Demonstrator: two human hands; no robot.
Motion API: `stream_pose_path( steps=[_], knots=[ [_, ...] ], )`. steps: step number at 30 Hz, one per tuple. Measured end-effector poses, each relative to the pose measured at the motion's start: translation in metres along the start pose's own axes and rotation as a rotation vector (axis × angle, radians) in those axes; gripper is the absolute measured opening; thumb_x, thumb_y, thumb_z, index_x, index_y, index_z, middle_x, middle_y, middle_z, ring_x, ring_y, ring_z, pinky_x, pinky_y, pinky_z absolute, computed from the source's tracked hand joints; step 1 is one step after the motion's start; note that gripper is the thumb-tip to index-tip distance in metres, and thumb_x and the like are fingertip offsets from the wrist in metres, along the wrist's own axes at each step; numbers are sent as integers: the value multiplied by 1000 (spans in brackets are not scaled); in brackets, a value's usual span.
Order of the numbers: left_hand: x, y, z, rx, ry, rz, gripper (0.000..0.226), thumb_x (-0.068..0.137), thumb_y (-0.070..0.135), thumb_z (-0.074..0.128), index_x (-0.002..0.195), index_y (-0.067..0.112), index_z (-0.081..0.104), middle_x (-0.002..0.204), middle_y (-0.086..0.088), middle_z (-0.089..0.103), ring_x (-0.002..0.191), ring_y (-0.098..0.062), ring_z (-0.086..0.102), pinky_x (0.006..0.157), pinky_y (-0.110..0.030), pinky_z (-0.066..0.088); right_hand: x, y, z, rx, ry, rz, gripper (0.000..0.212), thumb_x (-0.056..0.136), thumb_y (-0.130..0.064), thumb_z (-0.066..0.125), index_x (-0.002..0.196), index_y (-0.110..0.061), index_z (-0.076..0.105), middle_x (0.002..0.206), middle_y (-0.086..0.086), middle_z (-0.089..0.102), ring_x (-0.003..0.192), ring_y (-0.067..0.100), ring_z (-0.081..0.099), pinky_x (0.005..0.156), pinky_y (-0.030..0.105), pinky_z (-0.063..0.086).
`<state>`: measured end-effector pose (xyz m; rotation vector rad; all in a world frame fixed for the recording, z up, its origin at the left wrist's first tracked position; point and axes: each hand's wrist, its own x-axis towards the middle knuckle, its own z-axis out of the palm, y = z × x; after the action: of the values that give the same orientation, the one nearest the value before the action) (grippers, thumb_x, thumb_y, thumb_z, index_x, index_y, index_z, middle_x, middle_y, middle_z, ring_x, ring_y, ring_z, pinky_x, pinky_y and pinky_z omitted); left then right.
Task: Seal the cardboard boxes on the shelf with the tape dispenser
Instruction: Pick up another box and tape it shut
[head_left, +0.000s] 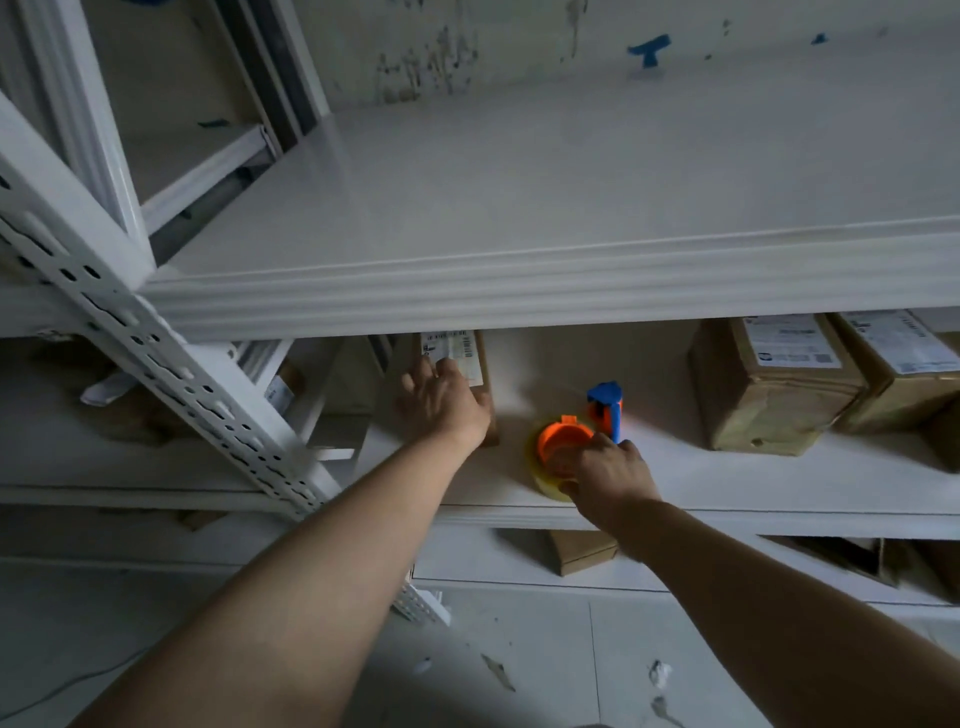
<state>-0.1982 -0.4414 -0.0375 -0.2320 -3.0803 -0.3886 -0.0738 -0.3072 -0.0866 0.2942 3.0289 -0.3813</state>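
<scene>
Tape dispenser (582, 441) at lower centre looks light, rigid; right hand (605, 475) clasps its roll end, left hand (441, 402) lies spread flat on a stiff labelled cardboard box (470, 364).

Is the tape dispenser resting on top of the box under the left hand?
No. The tape dispenser sits on the shelf beside that box, held by the right hand.
</scene>
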Motion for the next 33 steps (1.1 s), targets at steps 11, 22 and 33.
stream_pose_path(
  steps=[11, 22, 33],
  knots=[
    [14, -5, 2, -287, -111, -183, 90, 56, 53, 74, 129, 14, 38, 129, -11, 47, 116, -34, 48, 91, -36, 45, 17, 42, -14, -49, 37, 271, 42, 92, -13, 49, 128, -34, 53, 114, 5, 62, 106, 24, 57, 93, 35, 40],
    [-29, -45, -20, -125, -578, 246, 120, 67, 19, 76, 152, 34, -8, 158, -2, 12, 145, -24, 14, 116, -36, 24, 5, 6, -12, 463, 77, 234, 64, 87, -18, 64, 142, -14, 30, 122, 11, 58, 110, 30, 57, 90, 43, 49],
    [-32, -67, -18, -262, -437, 162, 90, 75, -6, 65, 145, 41, 33, 160, -9, -9, 147, -28, 11, 112, -26, 26, -6, -3, 8, 705, -61, 254, 33, 89, -20, 66, 121, -16, 59, 104, -1, 65, 95, 14, 62, 80, 26, 52]
  ],
)
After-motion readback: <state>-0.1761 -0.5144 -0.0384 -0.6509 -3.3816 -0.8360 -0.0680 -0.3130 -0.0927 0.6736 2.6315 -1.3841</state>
